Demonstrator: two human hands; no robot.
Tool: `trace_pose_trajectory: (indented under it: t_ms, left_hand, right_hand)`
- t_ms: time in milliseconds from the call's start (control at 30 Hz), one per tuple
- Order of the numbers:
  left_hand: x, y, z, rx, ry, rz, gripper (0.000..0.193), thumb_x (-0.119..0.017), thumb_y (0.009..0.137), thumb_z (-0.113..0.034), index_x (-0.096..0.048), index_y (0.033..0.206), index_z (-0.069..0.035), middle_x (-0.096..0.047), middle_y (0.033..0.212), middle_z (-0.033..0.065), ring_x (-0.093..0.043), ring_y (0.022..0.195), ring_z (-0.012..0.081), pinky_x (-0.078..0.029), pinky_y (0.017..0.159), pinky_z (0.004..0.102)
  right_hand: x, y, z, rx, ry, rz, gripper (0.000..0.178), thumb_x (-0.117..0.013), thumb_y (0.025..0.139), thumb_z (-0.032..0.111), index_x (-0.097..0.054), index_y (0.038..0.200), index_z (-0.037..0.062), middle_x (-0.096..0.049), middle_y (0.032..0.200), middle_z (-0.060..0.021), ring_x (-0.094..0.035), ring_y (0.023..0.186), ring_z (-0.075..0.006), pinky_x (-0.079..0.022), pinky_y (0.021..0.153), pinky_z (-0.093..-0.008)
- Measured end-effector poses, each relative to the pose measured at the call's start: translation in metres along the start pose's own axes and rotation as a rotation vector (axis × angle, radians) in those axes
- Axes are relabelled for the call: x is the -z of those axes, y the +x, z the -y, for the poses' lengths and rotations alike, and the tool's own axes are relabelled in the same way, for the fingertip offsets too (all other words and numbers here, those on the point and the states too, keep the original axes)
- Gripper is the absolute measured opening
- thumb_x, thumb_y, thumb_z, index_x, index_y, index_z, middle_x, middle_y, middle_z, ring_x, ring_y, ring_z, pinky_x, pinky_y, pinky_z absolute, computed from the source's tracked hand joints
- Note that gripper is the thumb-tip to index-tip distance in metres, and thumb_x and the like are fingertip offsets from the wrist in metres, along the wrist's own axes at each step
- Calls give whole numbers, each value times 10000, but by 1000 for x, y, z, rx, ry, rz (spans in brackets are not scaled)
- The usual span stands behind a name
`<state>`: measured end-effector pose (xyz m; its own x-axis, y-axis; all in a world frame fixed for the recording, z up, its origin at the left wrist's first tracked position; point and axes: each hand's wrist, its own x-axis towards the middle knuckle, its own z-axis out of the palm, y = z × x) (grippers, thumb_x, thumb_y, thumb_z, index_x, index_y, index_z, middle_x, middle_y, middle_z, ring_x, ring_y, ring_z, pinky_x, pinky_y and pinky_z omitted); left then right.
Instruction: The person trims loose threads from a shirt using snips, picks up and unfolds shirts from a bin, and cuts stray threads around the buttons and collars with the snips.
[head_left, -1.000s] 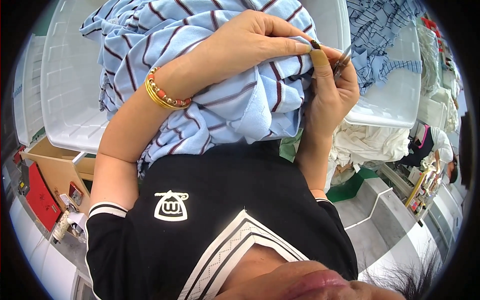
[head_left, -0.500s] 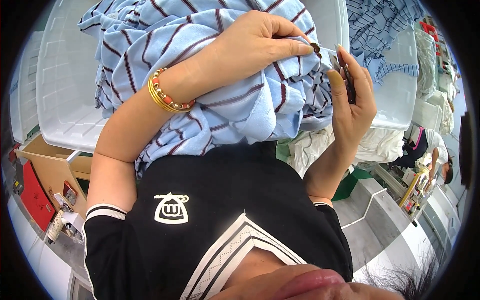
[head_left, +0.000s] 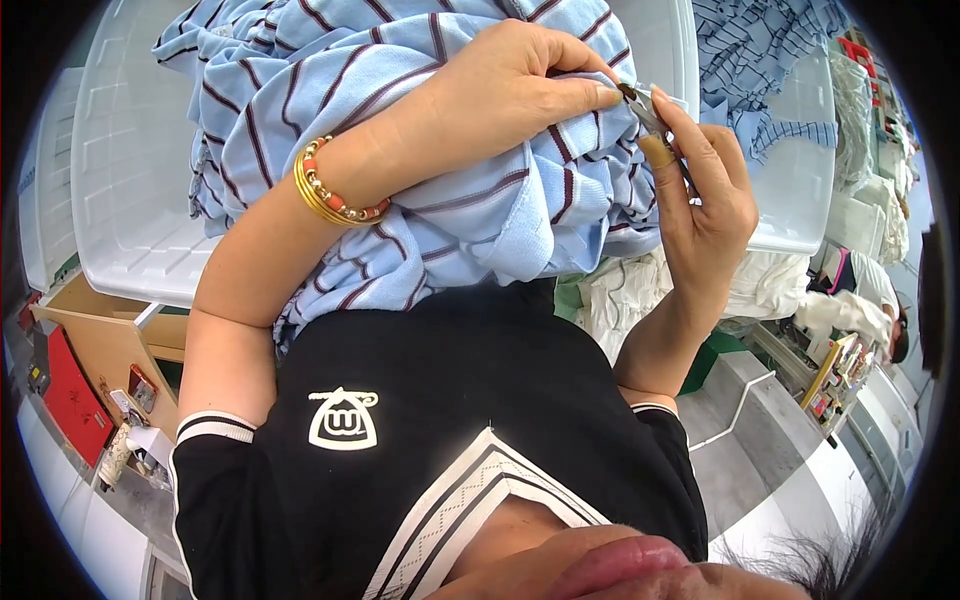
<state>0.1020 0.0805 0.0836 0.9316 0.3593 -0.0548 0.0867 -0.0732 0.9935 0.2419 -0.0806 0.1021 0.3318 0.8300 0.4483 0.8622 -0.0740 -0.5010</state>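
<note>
- Head view, left arm: the upper arm hangs close to the body at the left, the elbow is bent, and the forearm slants far and right across the striped fabric [head_left: 430, 200], with bangles [head_left: 330, 190] at the wrist.
- Head view, left hand [head_left: 515, 85]: its back faces up, and thumb and forefinger are closed in a pinch on the fabric's far right edge, next to a dark button [head_left: 627, 92].
- Head view, right arm: the elbow is bent near the right sleeve, and the forearm rises to the far side.
- Head view, right hand [head_left: 712, 185]: the palm is partly turned toward the body, with thumb and fingers closed around small metal snips [head_left: 648, 116]; a tan cover [head_left: 657, 151] wraps the thumb tip. The snips' tip is at or just beside the button; I cannot tell whether the blades are apart.
- Head view, fabric: the light-blue heap lies in front of the black shirt [head_left: 450, 350], over the near side of a white bin [head_left: 140, 200].
</note>
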Motion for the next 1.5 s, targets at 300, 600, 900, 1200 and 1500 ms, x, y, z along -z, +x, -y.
trace_pose_trajectory:
  t_ms: [300,600,900,1200,1500]
  left_hand:
    - [2,1,2,-27,49,21,273,-615,930,-201,-676,1072,25,-677,898,27,-592,830,57,-450,731,182]
    - [-1,2,4,-51,73,7,264,-612,930,-181,-675,1063,39,-693,918,44,-606,843,71,-465,743,197]
    - [-1,3,6,-44,70,17,263,-620,924,-181,-677,1051,42,-688,904,42,-599,830,70,-464,737,198]
    - [-3,0,0,-83,75,-12,248,-613,930,-188,-674,1041,26,-673,887,21,-582,821,52,-454,725,190]
    - [-1,0,-8,-377,385,-224,161,-654,895,-139,-690,989,-14,-644,810,28,-550,691,78,-424,626,201]
  right_hand:
    - [6,3,2,167,-235,5,408,-753,732,108,-707,1131,181,-551,728,-1,-537,608,-141,-426,523,-283]
    - [8,2,-3,288,-350,1,406,-767,740,81,-712,1133,164,-569,756,-7,-528,598,-106,-437,515,-268]
    - [6,-1,-5,343,-422,-19,390,-774,725,80,-725,1100,176,-560,746,6,-526,596,-106,-435,509,-258]
    - [-4,-10,-11,98,-11,-98,326,-755,752,47,-721,1072,102,-573,743,-21,-544,609,-124,-436,534,-251]
    - [-12,-15,-2,-65,115,-176,327,-746,773,61,-714,1094,116,-585,747,-36,-538,602,-126,-425,527,-251]
